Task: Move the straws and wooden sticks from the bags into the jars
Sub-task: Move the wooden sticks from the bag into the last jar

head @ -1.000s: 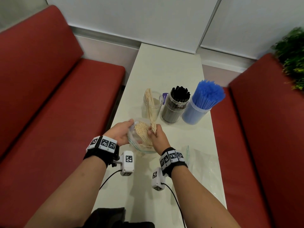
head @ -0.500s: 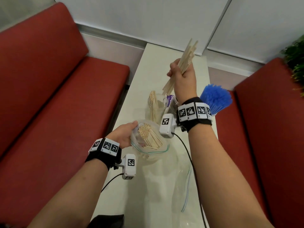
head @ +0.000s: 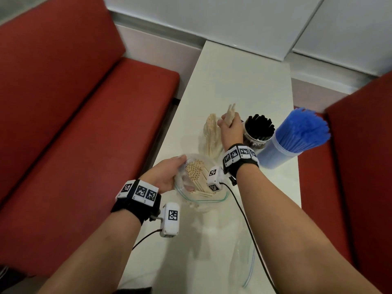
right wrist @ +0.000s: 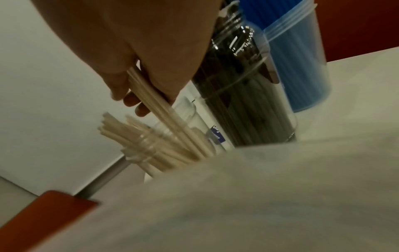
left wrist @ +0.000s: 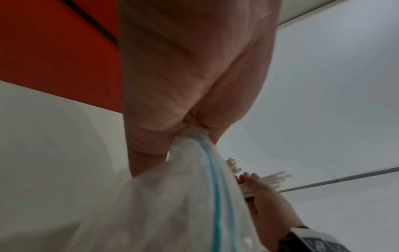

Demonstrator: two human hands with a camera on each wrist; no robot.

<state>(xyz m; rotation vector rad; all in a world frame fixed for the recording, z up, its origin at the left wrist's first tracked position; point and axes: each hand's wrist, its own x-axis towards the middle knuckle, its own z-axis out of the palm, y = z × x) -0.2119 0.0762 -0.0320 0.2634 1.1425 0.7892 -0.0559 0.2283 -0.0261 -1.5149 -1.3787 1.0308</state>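
While our left hand pinches the rim of the clear zip bag of pale wooden sticks open on the white tabletop, our right hand has its grip clamped on a small bundle of sticks. Their lower ends dip into the clear plastic jar already crowded with sticks. Just beside it stand the glass jar of black straws and the tub of blue straws. A second, flattened clear bag lies near us.
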